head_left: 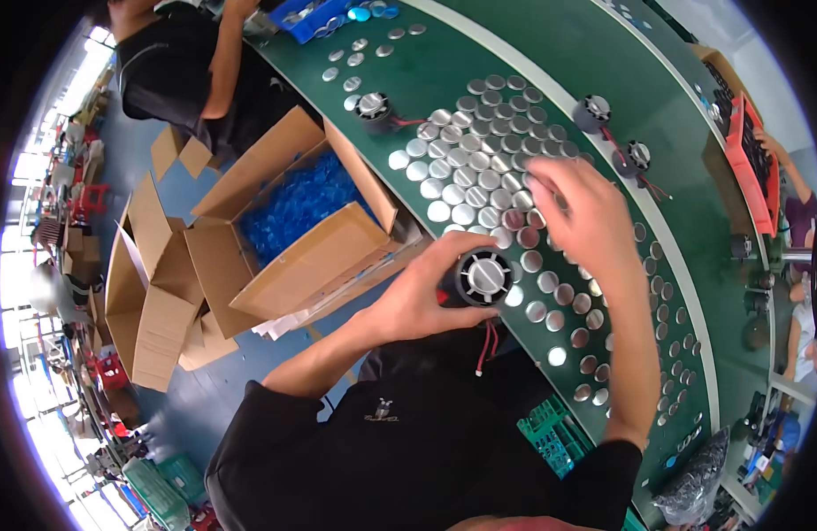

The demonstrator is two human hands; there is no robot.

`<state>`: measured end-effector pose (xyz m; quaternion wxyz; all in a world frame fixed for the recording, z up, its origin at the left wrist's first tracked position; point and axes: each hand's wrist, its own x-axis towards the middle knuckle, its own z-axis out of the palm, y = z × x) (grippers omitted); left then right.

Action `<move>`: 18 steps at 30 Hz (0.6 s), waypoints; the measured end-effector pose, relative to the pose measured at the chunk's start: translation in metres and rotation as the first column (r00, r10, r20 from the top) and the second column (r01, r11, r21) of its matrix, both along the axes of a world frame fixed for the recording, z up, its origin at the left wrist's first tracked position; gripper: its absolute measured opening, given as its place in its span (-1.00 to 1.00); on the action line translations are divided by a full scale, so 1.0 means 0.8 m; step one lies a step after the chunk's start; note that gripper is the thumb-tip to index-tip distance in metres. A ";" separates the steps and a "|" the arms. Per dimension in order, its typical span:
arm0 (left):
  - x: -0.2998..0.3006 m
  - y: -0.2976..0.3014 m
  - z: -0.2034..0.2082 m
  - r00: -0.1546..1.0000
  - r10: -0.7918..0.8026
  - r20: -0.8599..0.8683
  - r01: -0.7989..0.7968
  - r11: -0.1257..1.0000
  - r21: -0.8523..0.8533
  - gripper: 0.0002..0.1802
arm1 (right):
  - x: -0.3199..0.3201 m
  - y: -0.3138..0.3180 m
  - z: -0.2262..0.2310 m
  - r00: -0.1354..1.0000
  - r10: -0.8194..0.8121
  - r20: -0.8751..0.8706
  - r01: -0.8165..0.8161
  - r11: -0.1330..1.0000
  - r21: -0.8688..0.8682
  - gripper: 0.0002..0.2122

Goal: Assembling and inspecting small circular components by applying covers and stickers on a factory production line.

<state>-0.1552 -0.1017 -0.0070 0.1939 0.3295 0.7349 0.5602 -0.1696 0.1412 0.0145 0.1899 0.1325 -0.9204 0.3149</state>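
Observation:
My left hand (417, 292) is wrapped round a small black motor (486, 276) with a silver round top and black spokes about it. Red and black wires (488, 348) hang below it, ending in a small white plug. Over the rows of silver metal discs (479, 164) on the green bench, my right hand (585, 208) is bent, its thumb and forefinger near the discs. Motion smears its fingertips, so whether they grip a disc is unclear.
More wired motors (373, 108) stand among the discs and along the bench's pale strip (550, 71). At left, an open cardboard box (311, 265) holds blue plastic pieces (298, 208). A co-worker's arm (224, 71) is at upper left. A red crate (751, 168) stands at far right.

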 end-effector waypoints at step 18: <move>-0.038 -0.138 -0.030 0.876 0.483 -0.008 -0.476 0.866 0.152 -0.22 | -0.102 -0.174 -0.007 0.989 0.078 0.127 -0.037 0.954 -0.296 -0.76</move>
